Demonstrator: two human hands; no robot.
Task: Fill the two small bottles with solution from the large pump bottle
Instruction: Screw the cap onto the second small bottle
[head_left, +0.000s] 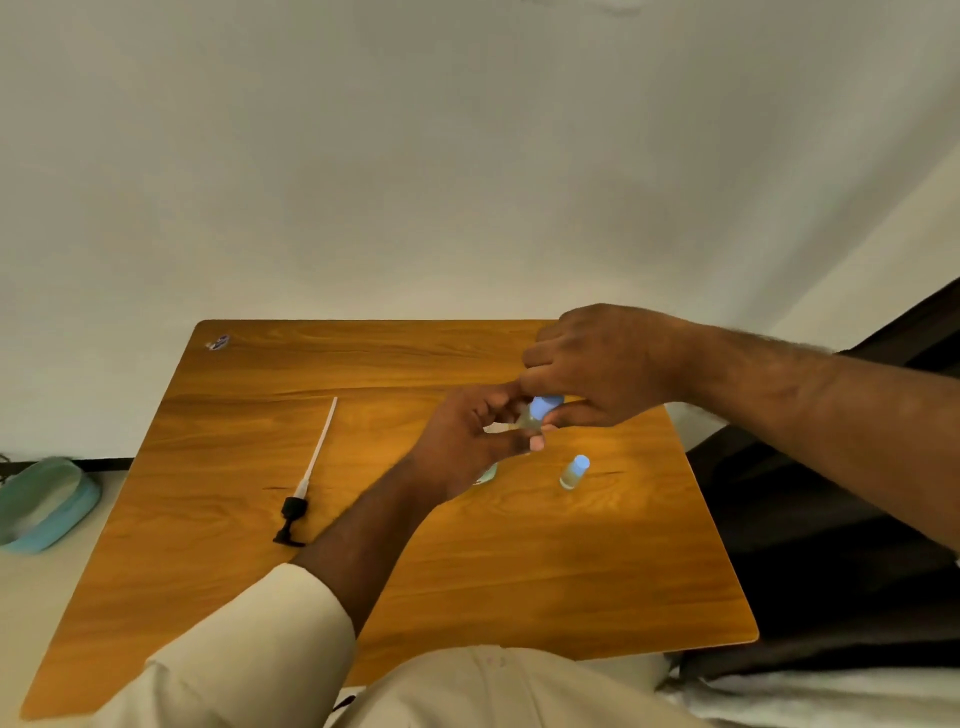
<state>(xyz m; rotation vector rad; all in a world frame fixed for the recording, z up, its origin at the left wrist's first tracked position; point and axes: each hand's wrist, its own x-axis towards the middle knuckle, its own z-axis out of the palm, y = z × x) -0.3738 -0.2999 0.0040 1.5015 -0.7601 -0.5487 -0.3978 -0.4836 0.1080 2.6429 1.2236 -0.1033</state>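
Observation:
Above the middle of the wooden table (395, 582), my left hand (467, 441) grips the body of a small clear bottle (527, 420). My right hand (602, 369) pinches that bottle's blue cap (545, 405) from above. A second small bottle (574, 472) with a blue cap stands upright on the table just right of my hands. The black pump head (292, 514) with its long white tube lies on the table at the left. A pale greenish object (487, 474) shows under my left hand; most of it is hidden.
A small wrapper (218, 343) lies at the table's far left corner. A teal pouch (44, 501) sits on the floor to the left. Dark fabric (831, 545) lies beside the table's right edge. A plain wall stands behind.

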